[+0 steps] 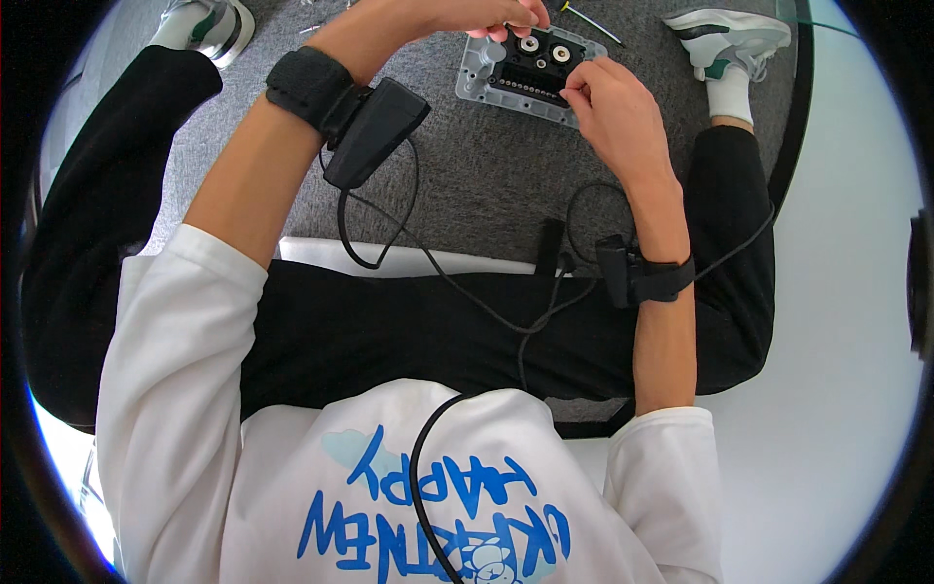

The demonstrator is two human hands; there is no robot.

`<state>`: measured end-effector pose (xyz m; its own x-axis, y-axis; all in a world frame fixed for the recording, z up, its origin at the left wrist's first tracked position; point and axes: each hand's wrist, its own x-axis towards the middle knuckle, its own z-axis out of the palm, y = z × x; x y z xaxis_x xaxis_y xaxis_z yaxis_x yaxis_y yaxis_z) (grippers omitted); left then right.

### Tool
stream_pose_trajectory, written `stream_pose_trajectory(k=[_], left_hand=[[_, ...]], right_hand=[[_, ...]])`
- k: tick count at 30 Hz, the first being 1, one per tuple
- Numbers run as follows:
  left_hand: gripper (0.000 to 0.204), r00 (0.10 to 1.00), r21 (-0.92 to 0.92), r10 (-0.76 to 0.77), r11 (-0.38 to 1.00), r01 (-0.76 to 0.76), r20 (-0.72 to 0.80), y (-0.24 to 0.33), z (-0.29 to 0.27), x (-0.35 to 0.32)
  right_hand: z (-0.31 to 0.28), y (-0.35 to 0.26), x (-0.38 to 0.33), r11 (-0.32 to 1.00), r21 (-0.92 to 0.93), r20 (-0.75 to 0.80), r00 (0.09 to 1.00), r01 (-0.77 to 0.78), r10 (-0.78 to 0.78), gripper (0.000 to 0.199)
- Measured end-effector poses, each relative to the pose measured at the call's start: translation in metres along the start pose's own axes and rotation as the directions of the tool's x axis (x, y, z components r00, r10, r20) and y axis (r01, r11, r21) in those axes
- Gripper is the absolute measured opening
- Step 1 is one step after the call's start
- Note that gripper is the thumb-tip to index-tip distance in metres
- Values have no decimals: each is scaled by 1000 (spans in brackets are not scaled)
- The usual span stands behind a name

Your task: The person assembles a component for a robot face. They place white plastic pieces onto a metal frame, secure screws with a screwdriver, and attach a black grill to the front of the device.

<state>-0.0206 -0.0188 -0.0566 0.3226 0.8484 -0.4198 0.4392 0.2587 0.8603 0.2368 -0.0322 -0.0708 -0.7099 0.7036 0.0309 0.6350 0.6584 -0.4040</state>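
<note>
A person is sitting on a grey carpet (467, 185) with legs spread, and the carpet is carrying everything worth watching. Near its far edge, between the two sneakers, a pale grey plastic plate (530, 66) is lying flat, with a black block (545, 63) seated in its middle. Two round metal fittings (545, 49) are showing on the block's top, and a row of small studs is running along its near side.

The left hand (482, 15) is reaching over the far left corner of the plate, fingers curled down and pinched narrow onto that end; whether something small is between the fingertips I cannot tell. The right hand (608, 97) is resting at the plate's near right corner, thumb and forefinger closed together at the edge of the block, and again any small part inside that pinch is hidden.

A thin screwdriver (592, 24) is lying on the carpet just beyond the plate, toward the right sneaker (725, 34). Black wrist straps with cables are trailing across the lap.

To do this well, I judge the left hand should be keeping the plate pressed flat while the right is working in small, straight moves, keeping the trailing cables off the plate.
</note>
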Motion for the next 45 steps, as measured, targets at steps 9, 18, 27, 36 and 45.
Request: stream_pose_trajectory(k=[9,18,27,36,45], left_hand=[[27,1000,-11,-11,1000,11,-9,3,1,-1],[25,989,53,-94,994,101,-118,-19,-26,2],[34,874,668,50,667,331,-483,-171,-63,-41],[28,835,680,22,591,433,-550,-143,-51,-42],[27,830,659,-67,574,486,-554,-120,-63,-35]], right_hand=[[12,-3,1,998,-53,-21,1000,-18,17,11],[11,1,-2,997,-57,-105,993,47,-53,10],[-2,4,-4,999,38,-157,987,-35,41,9],[-1,0,-1,998,61,-175,984,-31,41,9],[-5,0,0,997,76,-232,972,-26,43,10]])
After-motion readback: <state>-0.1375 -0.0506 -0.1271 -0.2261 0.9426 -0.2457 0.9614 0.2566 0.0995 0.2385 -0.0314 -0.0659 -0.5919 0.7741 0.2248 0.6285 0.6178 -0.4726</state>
